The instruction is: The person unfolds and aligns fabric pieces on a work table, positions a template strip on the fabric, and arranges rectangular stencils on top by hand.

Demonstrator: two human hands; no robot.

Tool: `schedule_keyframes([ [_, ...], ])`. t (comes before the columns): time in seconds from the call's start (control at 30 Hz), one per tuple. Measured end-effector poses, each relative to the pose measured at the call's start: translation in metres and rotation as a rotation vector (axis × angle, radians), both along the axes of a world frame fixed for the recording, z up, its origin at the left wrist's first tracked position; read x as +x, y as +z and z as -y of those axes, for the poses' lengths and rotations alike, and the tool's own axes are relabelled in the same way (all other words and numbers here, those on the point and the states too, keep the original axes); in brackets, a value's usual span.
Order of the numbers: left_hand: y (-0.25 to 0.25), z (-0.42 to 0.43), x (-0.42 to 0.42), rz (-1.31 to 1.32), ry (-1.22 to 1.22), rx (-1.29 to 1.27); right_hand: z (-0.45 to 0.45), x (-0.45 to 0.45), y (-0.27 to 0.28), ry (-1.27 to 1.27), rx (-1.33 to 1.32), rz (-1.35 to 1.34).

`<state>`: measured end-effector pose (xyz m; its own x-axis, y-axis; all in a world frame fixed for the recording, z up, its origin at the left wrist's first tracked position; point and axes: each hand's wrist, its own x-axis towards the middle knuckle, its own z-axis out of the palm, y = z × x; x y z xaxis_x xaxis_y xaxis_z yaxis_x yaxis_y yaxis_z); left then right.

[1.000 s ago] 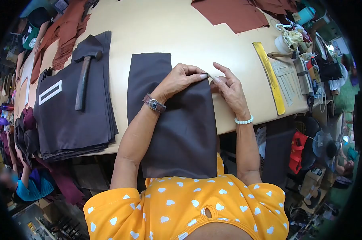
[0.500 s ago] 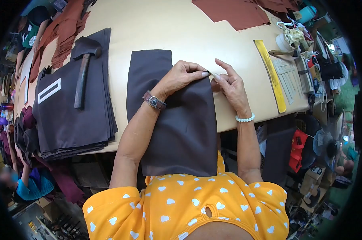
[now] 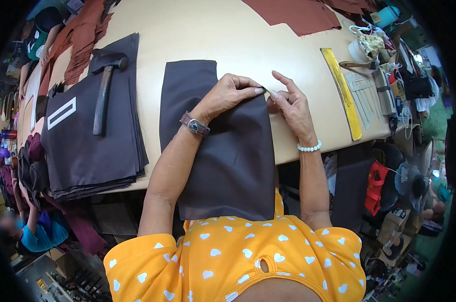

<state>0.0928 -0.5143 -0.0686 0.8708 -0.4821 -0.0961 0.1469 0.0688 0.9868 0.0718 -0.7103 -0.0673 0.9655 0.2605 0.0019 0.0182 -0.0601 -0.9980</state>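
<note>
A dark brown sheet of leather-like material (image 3: pixel 228 161) lies over the table's front edge and hangs down to my lap. At its upper right corner, my left hand (image 3: pixel 232 95) pinches the edge between thumb and fingers, lifting it slightly. My right hand (image 3: pixel 292 108) is at the same corner, its thumb and a bent finger closed on the edge while the index finger points up. What lies between the right fingertips is partly hidden. Part of the sheet's left side extends flat on the table, under my left forearm.
A stack of dark sheets (image 3: pixel 92 156) lies left, topped by a hammer (image 3: pixel 103 95) and a white rectangular frame (image 3: pixel 62 114). A yellow strip (image 3: pixel 341 95), a brush (image 3: pixel 358 65) and pale templates (image 3: pixel 360 100) lie right. Reddish-brown pieces (image 3: pixel 298 17) lie at the back. Other people are at the left.
The hands stay at the sheet's corner, with only a very small shift of the fingers. The view has moved slightly.
</note>
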Motion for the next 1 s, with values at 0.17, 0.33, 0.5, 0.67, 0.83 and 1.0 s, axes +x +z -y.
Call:
schedule_keyframes([
  [0.17, -0.002, 0.001, 0.0, 0.008, 0.008, 0.008, 0.0, -0.001, -0.001, -0.048, 0.001, 0.03],
  [0.33, 0.0, 0.001, 0.0, 0.004, 0.011, 0.029, 0.023, 0.004, -0.004, -0.416, -0.093, 0.132],
  [0.5, 0.0, 0.004, 0.0, 0.02, 0.036, 0.047, 0.075, 0.022, -0.01, -0.779, -1.009, 0.659],
  [0.67, 0.007, 0.025, 0.017, 0.564, 0.192, 0.378, 0.014, -0.012, 0.029, -0.498, -0.529, 0.41],
  [0.83, 0.035, 0.038, -0.001, 0.895, 0.49, 0.508, -0.027, -0.021, -0.001, -0.33, -0.485, 0.485],
  [1.0, 0.027, -0.023, -0.069, 0.815, 0.889, 0.921, -0.012, -0.018, -0.008, -0.356, -0.619, 0.453],
])
